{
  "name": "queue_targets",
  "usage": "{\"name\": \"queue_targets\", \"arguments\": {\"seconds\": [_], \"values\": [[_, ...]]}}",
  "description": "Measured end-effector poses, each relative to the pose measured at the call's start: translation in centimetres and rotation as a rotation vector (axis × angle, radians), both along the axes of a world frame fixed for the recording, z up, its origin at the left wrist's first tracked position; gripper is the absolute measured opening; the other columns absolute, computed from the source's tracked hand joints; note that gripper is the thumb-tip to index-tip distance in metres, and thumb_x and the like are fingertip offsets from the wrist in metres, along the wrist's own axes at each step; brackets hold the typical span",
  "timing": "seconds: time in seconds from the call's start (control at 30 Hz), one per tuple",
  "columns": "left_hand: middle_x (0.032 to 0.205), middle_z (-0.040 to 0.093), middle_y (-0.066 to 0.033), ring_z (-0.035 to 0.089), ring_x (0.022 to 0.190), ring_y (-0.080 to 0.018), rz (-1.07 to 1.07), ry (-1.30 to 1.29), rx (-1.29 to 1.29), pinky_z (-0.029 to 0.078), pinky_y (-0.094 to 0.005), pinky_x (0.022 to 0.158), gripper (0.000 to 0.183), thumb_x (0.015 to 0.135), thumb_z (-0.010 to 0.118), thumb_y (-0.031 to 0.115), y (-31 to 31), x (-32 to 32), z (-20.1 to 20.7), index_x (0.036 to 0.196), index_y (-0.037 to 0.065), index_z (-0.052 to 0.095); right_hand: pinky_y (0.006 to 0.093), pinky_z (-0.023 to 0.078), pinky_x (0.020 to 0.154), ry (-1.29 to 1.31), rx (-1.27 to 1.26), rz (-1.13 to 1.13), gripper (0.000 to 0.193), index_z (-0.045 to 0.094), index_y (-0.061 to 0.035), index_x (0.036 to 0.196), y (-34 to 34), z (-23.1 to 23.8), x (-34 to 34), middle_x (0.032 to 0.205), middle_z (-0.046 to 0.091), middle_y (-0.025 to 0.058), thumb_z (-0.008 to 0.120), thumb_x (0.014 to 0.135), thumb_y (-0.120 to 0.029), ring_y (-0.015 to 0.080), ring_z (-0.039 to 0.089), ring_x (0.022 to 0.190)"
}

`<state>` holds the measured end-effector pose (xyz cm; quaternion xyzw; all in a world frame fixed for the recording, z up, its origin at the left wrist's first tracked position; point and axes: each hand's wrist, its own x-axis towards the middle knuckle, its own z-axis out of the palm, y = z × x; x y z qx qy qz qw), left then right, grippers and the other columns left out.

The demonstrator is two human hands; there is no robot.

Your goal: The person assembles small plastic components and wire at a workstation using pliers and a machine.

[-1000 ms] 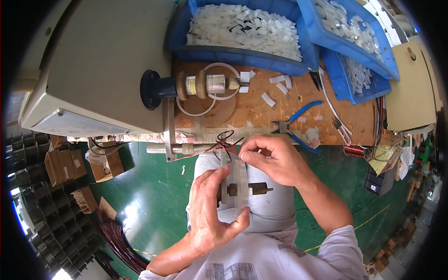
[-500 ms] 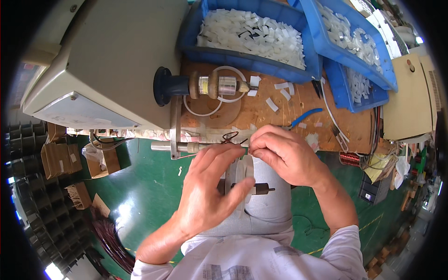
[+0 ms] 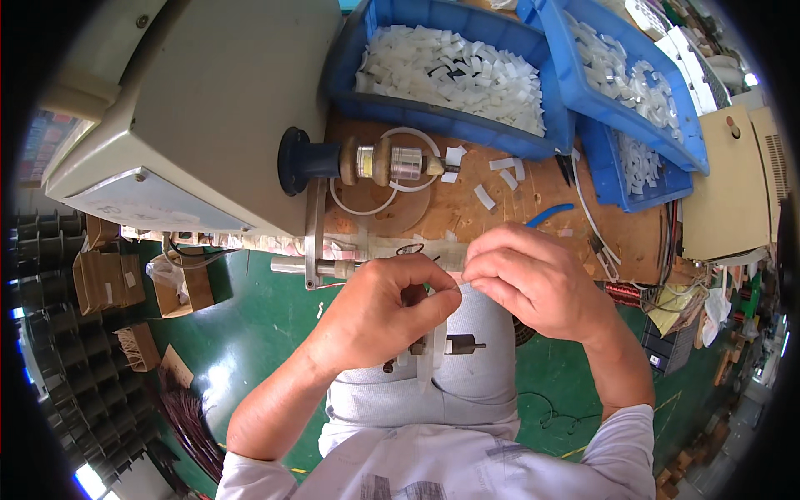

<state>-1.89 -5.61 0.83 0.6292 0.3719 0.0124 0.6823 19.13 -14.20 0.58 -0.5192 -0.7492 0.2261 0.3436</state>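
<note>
My left hand [image 3: 385,302] is closed, thumb and index finger pressed together above my lap. Close to its right, my right hand [image 3: 537,279] is pinched too, fingertips nearly touching the left's. Whatever lies between the fingertips is too small to make out. Under my left hand is a fixture with pale translucent discs [image 3: 428,360] and a dark shaft end [image 3: 463,344] that points right. A thin dark wire loop [image 3: 410,248] shows just beyond the left fingers, at the bench edge.
A grey machine [image 3: 208,100] with a metal spindle [image 3: 392,162] stands at left. Blue bins [image 3: 450,112] of white pieces line the back. Loose white strips [image 3: 484,197], a blue-handled tool [image 3: 550,213] and a white cord [image 3: 593,212] lie on the wooden bench [image 3: 467,221].
My left hand has turned and gone from spread fingers to a pinch, its thumb meeting the index finger. My right hand has shifted slightly right, still pinched.
</note>
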Motion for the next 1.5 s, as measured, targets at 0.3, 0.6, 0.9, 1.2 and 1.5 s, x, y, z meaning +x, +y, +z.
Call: {"name": "queue_targets", "arguments": {"seconds": [0.3, 0.6, 0.9, 1.2, 1.5], "values": [[0.075, 0.060, 0.0073, 0.044, 0.065, 0.0007, -0.008, -0.028, -0.037, 0.034, -0.0210, 0.053, 0.013, 0.094, 0.072, 0.011, 0.2, -0.3, -0.9, 0.097, -0.001, 0.072, 0.0375, 0.056, 0.072, 0.070, -0.131, -0.051, 0.015, 0.066, -0.0035, 0.097, 0.2, 0.5, -0.1, 0.101, 0.065, 0.0073, 0.073, 0.084, -0.001, 0.0258, 0.068, 0.085], [0.073, 0.059, 0.0077, 0.044, 0.064, 0.0008, -0.008, -0.068, -0.023, 0.033, -0.0214, 0.052, 0.012, 0.094, 0.071, 0.011, 0.3, -0.3, -1.1, 0.096, -0.001, 0.072, 0.0357, 0.055, 0.069, 0.190, -0.216, -0.036, 0.012, 0.066, -0.0039, 0.092, 0.2, -0.3, -0.5, 0.095, 0.066, 0.0059, 0.073, 0.083, 0.000, 0.0234, 0.068, 0.082], [0.065, 0.052, 0.0053, 0.040, 0.057, -0.0024, -0.005, -0.051, -0.043, 0.033, -0.0264, 0.050, 0.023, 0.093, 0.073, 0.024, 0.4, -0.3, -1.5, 0.098, 0.002, 0.074, 0.0376, 0.053, 0.064, 0.040, -0.024, -0.065, 0.016, 0.064, -0.0080, 0.085, 0.8, -0.9, -0.7, 0.091, 0.065, 0.0030, 0.074, 0.076, 0.001, 0.0244, 0.066, 0.076], [0.074, 0.061, 0.0060, 0.047, 0.066, 0.0003, -0.037, -0.035, -0.102, 0.036, -0.0208, 0.054, 0.013, 0.096, 0.072, 0.013, 0.9, -0.3, -1.4, 0.099, 0.000, 0.072, 0.0361, 0.051, 0.061, -0.253, 0.346, -0.117, 0.025, 0.065, -0.0089, 0.088, 2.2, -0.9, 0.2, 0.095, 0.063, 0.0047, 0.075, 0.068, 0.001, 0.0231, 0.064, 0.074], [0.087, 0.068, -0.0025, 0.051, 0.064, -0.0051, 0.035, -0.130, 0.056, 0.044, -0.0266, 0.058, 0.022, 0.094, 0.073, 0.022, 0.3, -0.5, -2.2, 0.103, 0.002, 0.075, 0.0308, 0.052, 0.073, 0.277, -0.301, -0.193, 0.011, 0.067, 0.0004, 0.099, 0.1, -0.5, 0.4, 0.093, 0.065, 0.0088, 0.071, 0.094, -0.009, 0.0156, 0.064, 0.084]]}}
